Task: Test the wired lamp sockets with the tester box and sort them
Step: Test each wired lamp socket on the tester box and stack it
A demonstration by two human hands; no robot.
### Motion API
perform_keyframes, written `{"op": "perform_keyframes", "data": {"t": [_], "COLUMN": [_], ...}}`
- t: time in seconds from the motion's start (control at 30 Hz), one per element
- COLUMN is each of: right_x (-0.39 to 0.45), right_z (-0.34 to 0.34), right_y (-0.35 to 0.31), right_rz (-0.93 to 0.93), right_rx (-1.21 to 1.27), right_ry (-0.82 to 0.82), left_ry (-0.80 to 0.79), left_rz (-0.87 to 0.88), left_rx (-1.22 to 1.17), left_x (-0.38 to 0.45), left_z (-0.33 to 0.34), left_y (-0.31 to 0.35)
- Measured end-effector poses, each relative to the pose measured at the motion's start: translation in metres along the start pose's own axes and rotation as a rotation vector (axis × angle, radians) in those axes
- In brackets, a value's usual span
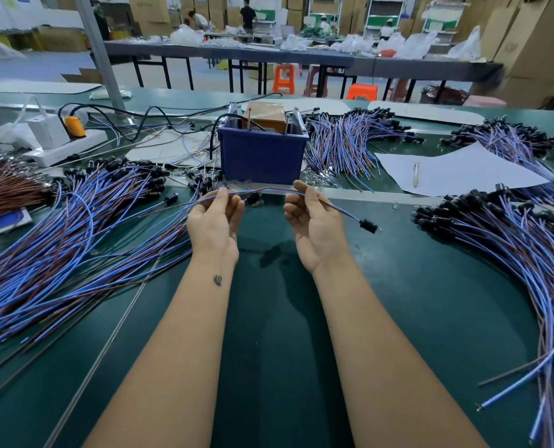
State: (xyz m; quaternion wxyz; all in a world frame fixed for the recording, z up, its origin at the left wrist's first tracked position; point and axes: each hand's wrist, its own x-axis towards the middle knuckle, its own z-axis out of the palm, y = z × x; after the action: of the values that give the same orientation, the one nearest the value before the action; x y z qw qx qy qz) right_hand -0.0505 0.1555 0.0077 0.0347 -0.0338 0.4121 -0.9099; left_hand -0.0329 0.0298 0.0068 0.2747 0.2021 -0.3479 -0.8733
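Observation:
The blue tester box stands at the table's middle with a brown block and metal contact plates on top. Just in front of it both hands are raised, palms toward me. My right hand pinches a blue and brown wire pair whose black socket hangs out to the right. My left hand pinches another wire pair, with a black socket dangling between the hands. The free wire ends blur close to the box's front wall.
Large piles of wired sockets lie on the left, the right and behind the box. A white power strip with an orange plug sits far left. White paper lies to the right on the green table.

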Motion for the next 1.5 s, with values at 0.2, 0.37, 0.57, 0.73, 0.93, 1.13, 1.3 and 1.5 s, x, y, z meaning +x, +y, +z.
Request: {"op": "perform_keyframes", "data": {"t": [0.2, 0.37, 0.57, 0.73, 0.93, 1.13, 1.3, 1.5], "right_x": [-0.004, -0.008, -0.015, -0.017, -0.025, -0.045, -0.056, -0.053], "right_z": [-0.007, -0.02, -0.042, -0.083, -0.132, -0.193, -0.21, -0.188], "right_y": [-0.009, -0.011, -0.03, -0.089, -0.168, -0.213, -0.213, -0.203], "right_rz": [-0.041, -0.215, -0.27, -0.314, -0.327, -0.117, -0.133, -0.15], "right_rx": [0.145, -0.182, -0.567, -0.993, -1.511, -1.754, -1.741, -1.882], "right_ry": [0.149, 0.325, 0.353, 0.424, 0.543, 0.673, 0.7, 0.719], "left_ry": [-0.253, -0.419, -0.663, -0.942, -1.247, -1.181, -1.245, -1.242], "left_rz": [0.363, 0.432, 0.916, 0.914, 0.905, 0.202, -0.193, -0.172], "left_rx": [0.654, 1.008, 1.121, 1.109, 1.087, 1.131, 1.017, 0.961], "left_x": [-0.01, -0.023, -0.061, -0.108, -0.167, -0.205, -0.237, -0.233], "left_z": [-0.008, -0.01, -0.012, 0.008, 0.054, 0.075, 0.085, 0.081], "left_y": [-0.016, -0.022, -0.022, -0.042, -0.077, -0.119, -0.145, -0.142]}}
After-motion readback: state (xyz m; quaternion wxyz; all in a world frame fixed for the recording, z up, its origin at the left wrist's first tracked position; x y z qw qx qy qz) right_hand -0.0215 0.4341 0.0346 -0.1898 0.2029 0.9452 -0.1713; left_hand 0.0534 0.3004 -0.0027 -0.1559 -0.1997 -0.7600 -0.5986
